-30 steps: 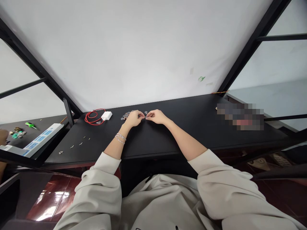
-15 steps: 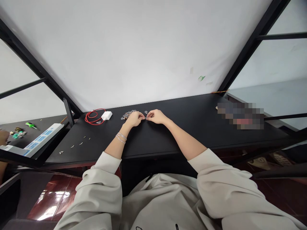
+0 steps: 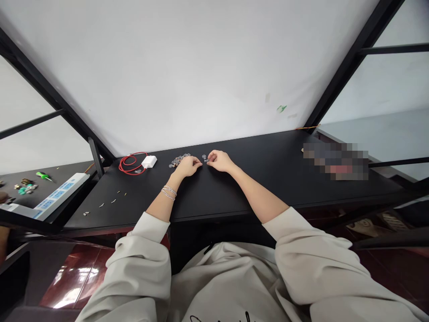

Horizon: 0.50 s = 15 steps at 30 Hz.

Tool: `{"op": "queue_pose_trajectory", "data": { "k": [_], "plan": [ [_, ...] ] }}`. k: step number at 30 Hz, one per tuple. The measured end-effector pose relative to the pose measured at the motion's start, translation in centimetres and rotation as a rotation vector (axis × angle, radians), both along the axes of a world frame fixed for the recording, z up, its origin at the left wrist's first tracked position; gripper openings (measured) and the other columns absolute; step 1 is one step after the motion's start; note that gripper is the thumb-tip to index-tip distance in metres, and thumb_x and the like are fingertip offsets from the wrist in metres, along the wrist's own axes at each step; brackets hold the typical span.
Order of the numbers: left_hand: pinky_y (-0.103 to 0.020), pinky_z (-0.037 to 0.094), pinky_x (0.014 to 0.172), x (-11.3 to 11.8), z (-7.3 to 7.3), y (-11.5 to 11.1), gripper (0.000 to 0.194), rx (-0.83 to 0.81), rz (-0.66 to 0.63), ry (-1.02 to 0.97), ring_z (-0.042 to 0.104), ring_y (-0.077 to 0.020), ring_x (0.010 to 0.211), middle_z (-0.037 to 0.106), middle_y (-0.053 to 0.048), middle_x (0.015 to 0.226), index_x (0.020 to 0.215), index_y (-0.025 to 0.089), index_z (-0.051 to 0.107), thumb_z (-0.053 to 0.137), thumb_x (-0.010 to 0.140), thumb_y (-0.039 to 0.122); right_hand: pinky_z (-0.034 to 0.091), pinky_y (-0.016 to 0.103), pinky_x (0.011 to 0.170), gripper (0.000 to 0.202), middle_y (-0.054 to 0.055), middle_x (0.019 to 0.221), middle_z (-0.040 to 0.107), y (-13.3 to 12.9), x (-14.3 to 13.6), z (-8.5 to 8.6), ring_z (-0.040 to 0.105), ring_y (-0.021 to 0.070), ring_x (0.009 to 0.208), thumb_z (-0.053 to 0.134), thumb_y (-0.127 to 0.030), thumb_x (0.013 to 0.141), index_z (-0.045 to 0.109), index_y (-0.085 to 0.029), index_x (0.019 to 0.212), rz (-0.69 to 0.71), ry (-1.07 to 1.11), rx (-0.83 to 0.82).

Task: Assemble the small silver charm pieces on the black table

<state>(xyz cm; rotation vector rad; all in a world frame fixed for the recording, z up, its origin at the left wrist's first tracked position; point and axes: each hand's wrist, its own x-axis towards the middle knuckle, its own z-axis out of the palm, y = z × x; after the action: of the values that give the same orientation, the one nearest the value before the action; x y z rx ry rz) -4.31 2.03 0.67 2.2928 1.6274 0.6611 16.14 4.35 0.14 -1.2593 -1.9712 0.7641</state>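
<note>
On the black table (image 3: 221, 197), my left hand (image 3: 189, 167) has its fingers pressed together beside a pile of small clear round pieces (image 3: 176, 161); what it holds, if anything, is too small to name. My right hand (image 3: 217, 160) pinches a small clear piece (image 3: 206, 161) at its fingertips. Just behind that piece, another clear round piece (image 3: 203, 157) lies on the table. A narrow gap separates the two hands.
A white adapter (image 3: 149, 161) with a coiled red cable (image 3: 124, 169) lies at the left. Several tiny metal bits (image 3: 113, 201) are near the front left. Beyond the frame are a power strip (image 3: 63, 192) and a green screwdriver (image 3: 43, 175). A pixelated object (image 3: 335, 162) is at the right.
My hands have moved slightly apart, the right one shifting right and up. A small clear piece now shows at my right fingertips.
</note>
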Motion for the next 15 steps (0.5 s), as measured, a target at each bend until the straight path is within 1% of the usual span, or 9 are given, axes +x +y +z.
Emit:
{"op": "queue_pose_trajectory", "data": {
  "k": [4,6,9,12,15],
  "plan": [
    [-0.03,0.052,0.076,0.1,0.0,-0.1,0.012,0.02,-0.005,-0.026,0.067,-0.0187,0.075,0.077,-0.006,0.087,0.089,0.018,0.078,0.068,0.088,0.024,0.052,0.026,0.079,0.016,0.004,0.087,0.077,0.2,0.1,-0.1,0.07,0.016,0.081,0.078,-0.014,0.08,0.067,-0.017,0.091,-0.089,0.0,0.031],
    [-0.03,0.051,0.074,0.2,-0.1,-0.2,0.01,0.043,-0.008,-0.045,0.064,-0.0166,0.07,0.077,-0.005,0.091,0.089,0.017,0.077,0.069,0.086,0.023,0.052,0.027,0.081,0.014,0.005,0.091,0.078,0.4,0.1,-0.3,0.071,0.0165,0.083,0.076,-0.012,0.082,0.07,-0.017,0.094,-0.116,-0.017,0.044],
    [-0.029,0.05,0.071,0.5,-0.1,-0.3,0.008,0.048,-0.016,-0.095,0.06,-0.0124,0.062,0.077,-0.004,0.101,0.087,0.018,0.076,0.07,0.084,0.021,0.053,0.029,0.086,0.017,0.007,0.097,0.078,0.9,0.2,-0.6,0.072,0.0173,0.085,0.071,-0.009,0.085,0.075,-0.016,0.1,-0.111,-0.076,0.052],
    [-0.028,0.049,0.071,0.9,-0.1,-0.5,0.006,0.031,-0.051,-0.153,0.056,-0.0093,0.059,0.077,-0.003,0.113,0.084,0.018,0.075,0.071,0.082,0.02,0.053,0.03,0.091,0.024,0.009,0.105,0.078,1.2,0.2,-0.9,0.072,0.0178,0.087,0.068,-0.01,0.087,0.077,-0.016,0.109,-0.081,-0.118,0.065],
    [-0.028,0.048,0.07,1.2,-0.1,-0.6,0.006,0.019,-0.079,-0.163,0.054,-0.0089,0.058,0.077,-0.003,0.116,0.083,0.018,0.075,0.071,0.08,0.02,0.053,0.029,0.092,0.031,0.01,0.111,0.077,1.0,0.2,-0.8,0.072,0.0181,0.09,0.068,-0.012,0.088,0.076,-0.015,0.118,-0.09,-0.127,0.087]
  ]
}}
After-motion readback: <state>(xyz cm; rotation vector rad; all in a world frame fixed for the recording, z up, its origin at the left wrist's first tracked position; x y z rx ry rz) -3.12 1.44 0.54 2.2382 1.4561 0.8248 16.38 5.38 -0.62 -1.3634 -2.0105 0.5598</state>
